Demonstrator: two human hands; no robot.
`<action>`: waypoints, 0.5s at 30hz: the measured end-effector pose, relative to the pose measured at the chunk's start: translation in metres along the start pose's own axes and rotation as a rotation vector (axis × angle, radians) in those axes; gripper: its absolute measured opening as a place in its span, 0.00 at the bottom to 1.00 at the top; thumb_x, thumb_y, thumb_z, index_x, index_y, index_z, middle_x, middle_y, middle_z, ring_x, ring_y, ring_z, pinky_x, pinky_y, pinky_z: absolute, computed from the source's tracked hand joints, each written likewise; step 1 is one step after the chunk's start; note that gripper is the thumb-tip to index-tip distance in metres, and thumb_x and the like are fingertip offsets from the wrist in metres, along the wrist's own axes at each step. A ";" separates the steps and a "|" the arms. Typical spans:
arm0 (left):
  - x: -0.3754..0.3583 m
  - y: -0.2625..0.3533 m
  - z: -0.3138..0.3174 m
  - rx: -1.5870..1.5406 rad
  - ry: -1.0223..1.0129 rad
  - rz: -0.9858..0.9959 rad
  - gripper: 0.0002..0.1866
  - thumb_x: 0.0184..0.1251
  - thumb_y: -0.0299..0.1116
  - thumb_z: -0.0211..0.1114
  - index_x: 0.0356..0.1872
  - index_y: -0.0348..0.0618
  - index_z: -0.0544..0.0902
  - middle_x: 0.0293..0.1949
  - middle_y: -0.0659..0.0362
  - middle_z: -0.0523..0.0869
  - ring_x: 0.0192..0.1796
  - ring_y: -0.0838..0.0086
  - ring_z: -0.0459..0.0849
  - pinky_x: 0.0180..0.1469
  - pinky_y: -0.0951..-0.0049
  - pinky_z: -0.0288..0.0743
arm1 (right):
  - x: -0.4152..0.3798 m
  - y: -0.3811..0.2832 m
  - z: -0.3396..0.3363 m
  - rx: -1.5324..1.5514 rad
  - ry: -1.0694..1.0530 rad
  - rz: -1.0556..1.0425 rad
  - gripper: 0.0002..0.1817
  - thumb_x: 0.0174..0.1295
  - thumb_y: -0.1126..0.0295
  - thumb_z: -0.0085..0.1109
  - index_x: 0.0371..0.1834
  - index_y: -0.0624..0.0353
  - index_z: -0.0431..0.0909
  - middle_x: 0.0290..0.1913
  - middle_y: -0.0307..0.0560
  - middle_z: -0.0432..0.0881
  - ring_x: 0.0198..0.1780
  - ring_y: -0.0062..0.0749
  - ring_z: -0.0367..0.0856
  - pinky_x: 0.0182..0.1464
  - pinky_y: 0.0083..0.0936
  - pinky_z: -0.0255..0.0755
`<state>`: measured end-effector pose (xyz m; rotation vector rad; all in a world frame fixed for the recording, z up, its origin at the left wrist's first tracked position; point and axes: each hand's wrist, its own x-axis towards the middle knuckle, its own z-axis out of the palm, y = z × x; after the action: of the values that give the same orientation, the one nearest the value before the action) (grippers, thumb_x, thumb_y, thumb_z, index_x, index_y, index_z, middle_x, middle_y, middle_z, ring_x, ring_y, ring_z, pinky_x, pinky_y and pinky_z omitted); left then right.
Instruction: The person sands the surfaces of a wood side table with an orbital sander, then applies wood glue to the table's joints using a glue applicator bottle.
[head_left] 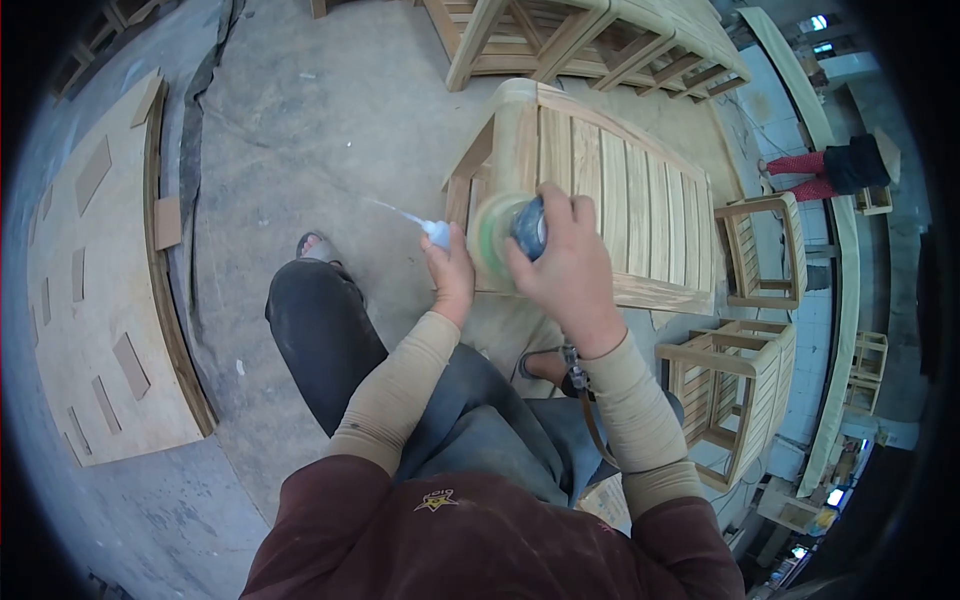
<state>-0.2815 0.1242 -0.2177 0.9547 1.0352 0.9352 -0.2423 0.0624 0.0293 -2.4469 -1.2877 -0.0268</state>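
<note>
My left hand (453, 283) is closed around a small whitish squeeze bottle (437, 234) with a long thin nozzle pointing up and left. Gripped in my right hand (575, 270) is a round sander with a blue top (529, 229); its pale green disc looks blurred. The sander is at the near left edge of a slatted wooden piece of furniture (610, 185), which lies before me with its slats running away to the right. Whether the disc touches the wood is hard to tell. A brown hose (596, 425) runs along my right forearm.
More slatted wooden frames (590, 45) stand at the back, with wooden chairs (730, 385) at the right. A large pale board (110, 270) with several small wooden pieces lies on the left. Another person in red trousers (800, 178) is at the far right.
</note>
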 end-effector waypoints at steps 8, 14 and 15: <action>-0.006 0.044 0.004 -0.159 -0.037 -0.247 0.22 0.74 0.39 0.58 0.60 0.38 0.63 0.45 0.54 0.79 0.41 0.75 0.80 0.32 0.77 0.77 | 0.009 0.015 -0.002 -0.117 0.083 0.107 0.33 0.49 0.64 0.69 0.59 0.59 0.67 0.45 0.60 0.71 0.36 0.59 0.80 0.38 0.44 0.77; -0.006 0.029 0.001 -0.106 -0.039 -0.092 0.23 0.74 0.38 0.58 0.60 0.37 0.62 0.45 0.53 0.76 0.40 0.72 0.80 0.31 0.72 0.83 | 0.011 -0.017 0.008 0.004 0.017 0.028 0.32 0.50 0.63 0.67 0.58 0.59 0.68 0.46 0.61 0.71 0.38 0.59 0.80 0.38 0.44 0.77; -0.008 0.041 0.002 -0.125 -0.036 -0.221 0.22 0.74 0.38 0.58 0.59 0.38 0.62 0.44 0.54 0.77 0.41 0.73 0.80 0.31 0.72 0.82 | 0.012 -0.009 0.005 -0.002 0.020 0.033 0.32 0.50 0.63 0.67 0.58 0.59 0.68 0.46 0.61 0.71 0.38 0.59 0.80 0.38 0.44 0.77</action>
<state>-0.2885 0.1291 -0.1764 0.7347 1.0169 0.7868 -0.2438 0.0780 0.0302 -2.4624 -1.2391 -0.0442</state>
